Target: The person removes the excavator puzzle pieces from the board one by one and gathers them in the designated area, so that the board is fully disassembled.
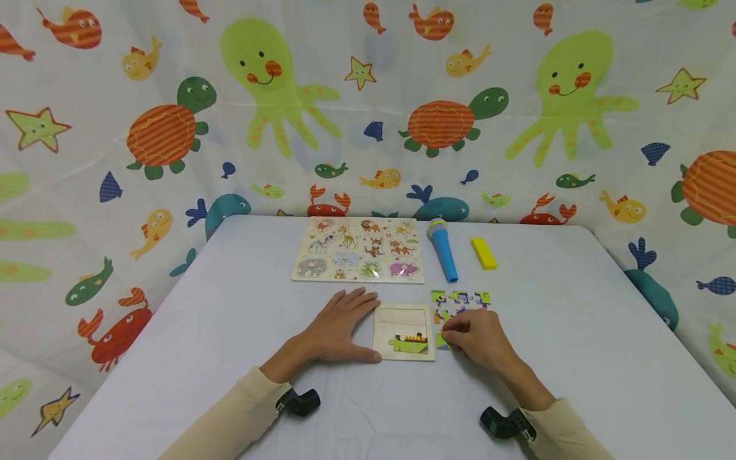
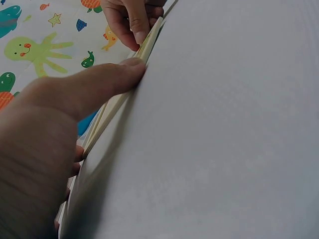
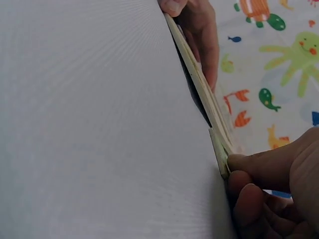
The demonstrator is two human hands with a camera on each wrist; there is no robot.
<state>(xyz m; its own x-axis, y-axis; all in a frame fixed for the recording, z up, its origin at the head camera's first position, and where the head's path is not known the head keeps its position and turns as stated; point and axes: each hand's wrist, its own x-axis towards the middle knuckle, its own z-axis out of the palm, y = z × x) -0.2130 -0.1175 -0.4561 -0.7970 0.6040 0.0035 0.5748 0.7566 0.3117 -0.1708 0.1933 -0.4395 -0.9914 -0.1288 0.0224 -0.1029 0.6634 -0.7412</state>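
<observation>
A square wooden puzzle tray lies on the table with a few joined pieces, green with a red and yellow picture, in its lower right. My left hand spreads along the tray's left side, the thumb at its lower left corner and the fingertips by the upper one. In the left wrist view the thumb rests on the tray's edge. My right hand pinches a green puzzle piece just right of the tray. The right wrist view shows that piece at the thumb and forefinger, against the tray's edge.
Several loose puzzle pieces lie in rows beyond the right hand. Farther back are an animal puzzle board, a blue toy microphone and a yellow block. A sea-animal curtain hangs behind the white table.
</observation>
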